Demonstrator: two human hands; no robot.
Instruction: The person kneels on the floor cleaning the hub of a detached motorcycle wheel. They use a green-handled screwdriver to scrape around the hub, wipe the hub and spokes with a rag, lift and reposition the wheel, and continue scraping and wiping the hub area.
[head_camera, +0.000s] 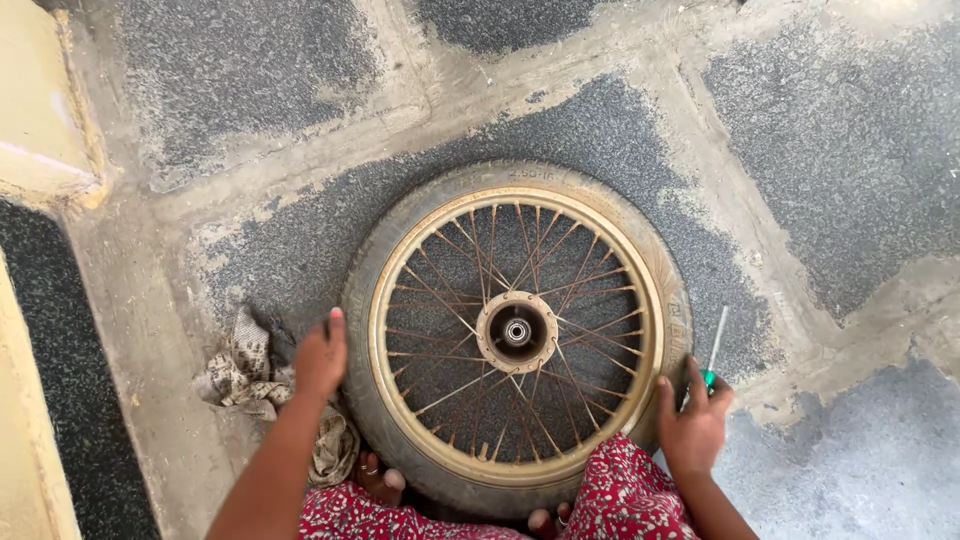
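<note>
Rusty spokes fan out from the hub (517, 332) of a wheel (516, 335) that lies flat on the floor (300, 130), its yellowish rim ringed by a dusty grey tyre (620, 215). The floor is made of dark speckled stone slabs set between wide pale cement joints, and the wheel rests mostly on one of the dark slabs. The left hand (320, 358) rests on the outer left edge of the tyre, its fingers (334, 328) together and laid flat against the rubber rather than wrapped around it. The right hand (692, 425) sits at the lower right edge of the tyre, fingers curled around the green handle of a screwdriver (713, 350), whose thin metal shaft points up and away just beside the tyre wall. Just left of the left hand, a crumpled printed rag (245, 370) lies on the floor, touching or nearly touching the tyre. At the bottom of the view, red patterned cloth (625, 495) covers the person's legs, and bare toes (385, 485) press against the near side of the tyre. A pale yellow ledge (40, 90) shows in the upper left corner.
</note>
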